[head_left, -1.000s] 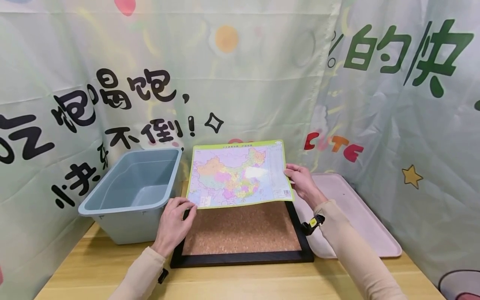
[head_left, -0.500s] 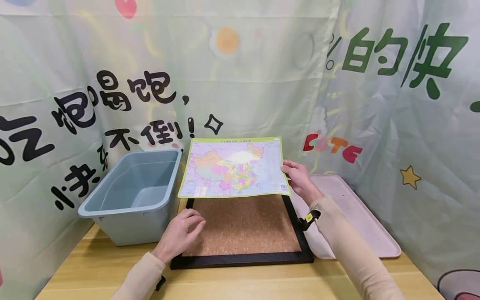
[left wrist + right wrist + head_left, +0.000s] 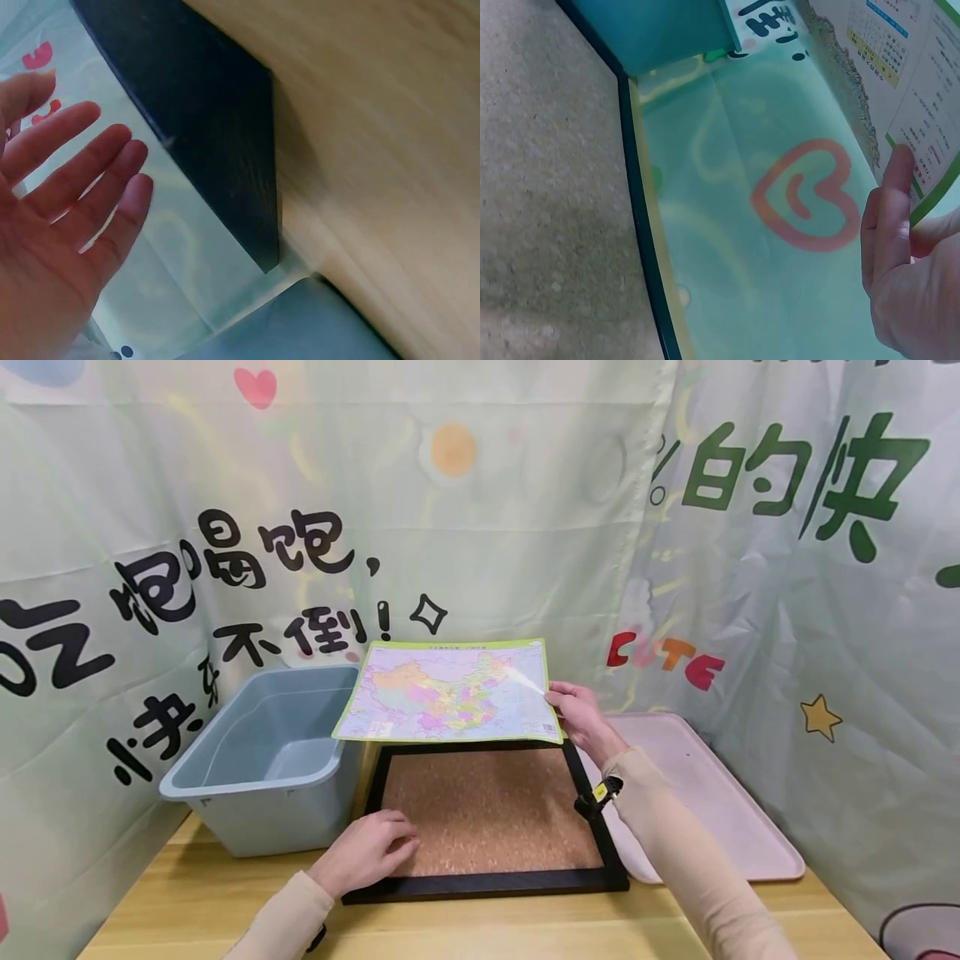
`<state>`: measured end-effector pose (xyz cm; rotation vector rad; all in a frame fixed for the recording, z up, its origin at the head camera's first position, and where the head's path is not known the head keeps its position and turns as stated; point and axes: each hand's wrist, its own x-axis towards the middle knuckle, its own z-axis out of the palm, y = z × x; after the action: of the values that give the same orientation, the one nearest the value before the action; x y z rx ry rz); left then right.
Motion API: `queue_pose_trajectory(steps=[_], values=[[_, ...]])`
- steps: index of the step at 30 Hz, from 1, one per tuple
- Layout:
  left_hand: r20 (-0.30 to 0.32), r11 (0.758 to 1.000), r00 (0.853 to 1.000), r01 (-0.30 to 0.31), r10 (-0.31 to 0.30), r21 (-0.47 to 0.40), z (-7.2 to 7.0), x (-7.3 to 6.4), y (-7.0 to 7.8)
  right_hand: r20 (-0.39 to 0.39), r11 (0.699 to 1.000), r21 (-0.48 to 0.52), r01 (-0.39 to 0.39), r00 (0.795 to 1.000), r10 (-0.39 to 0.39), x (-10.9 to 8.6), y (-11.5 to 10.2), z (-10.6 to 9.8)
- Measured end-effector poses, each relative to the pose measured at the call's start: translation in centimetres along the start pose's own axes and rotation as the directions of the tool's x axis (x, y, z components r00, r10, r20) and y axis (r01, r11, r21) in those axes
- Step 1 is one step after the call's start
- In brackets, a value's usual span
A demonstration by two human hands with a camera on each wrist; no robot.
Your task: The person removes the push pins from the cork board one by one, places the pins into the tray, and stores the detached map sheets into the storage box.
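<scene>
My right hand (image 3: 585, 714) pinches the right edge of a map sheet (image 3: 450, 693) with a green border, held up above the far side of a cork board (image 3: 487, 810). The right wrist view shows the sheet's printed back (image 3: 926, 90) between thumb and fingers. Over the board's near left corner is my left hand (image 3: 371, 852), holding nothing. In the left wrist view its fingers (image 3: 112, 202) are spread and slightly bent beside the black frame (image 3: 195, 112). That hand hides part of the frame's left side in the head view.
A grey-blue plastic tub (image 3: 255, 810) stands left of the board, its rim partly behind the map's left corner. To the right lies a pale pink tray (image 3: 705, 810), partly under the right arm. A printed cloth (image 3: 487, 527) hangs behind the wooden table (image 3: 480, 931).
My left hand has let go of the map's left corner and moved down to the near left of the board. The right hand has carried the map leftward.
</scene>
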<state>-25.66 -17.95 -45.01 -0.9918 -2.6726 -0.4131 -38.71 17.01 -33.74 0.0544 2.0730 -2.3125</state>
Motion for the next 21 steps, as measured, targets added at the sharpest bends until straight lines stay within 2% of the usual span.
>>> queue_pose_trajectory(steps=[4, 12, 15, 21], values=[[0.065, 0.999, 0.998, -0.016, 0.014, 0.03, 0.3, -0.4, -0.1, 0.008, 1.0, -0.009, -0.008, 1.0, 0.008, 0.2, 0.0, 1.0], [0.135, 0.997, 0.991, -0.035, 0.025, 0.071, 0.8, -0.7, 0.0, 0.029, 1.0, 0.021, -0.015, 0.999, 0.015, 0.8, -0.3, 4.0], [0.175, 0.997, 0.985, -0.012, -0.001, 0.076, 1.0, -0.8, 0.1, 0.043, 0.999, 0.037, -0.01, 0.999, 0.008, 1.1, -0.4, 5.1], [0.246, 0.996, 0.966, 0.072, -0.08, 0.044, 0.9, -0.9, 0.3, 0.035, 0.999, 0.04, -0.008, 0.999, 0.007, 1.6, -0.5, 6.8]])
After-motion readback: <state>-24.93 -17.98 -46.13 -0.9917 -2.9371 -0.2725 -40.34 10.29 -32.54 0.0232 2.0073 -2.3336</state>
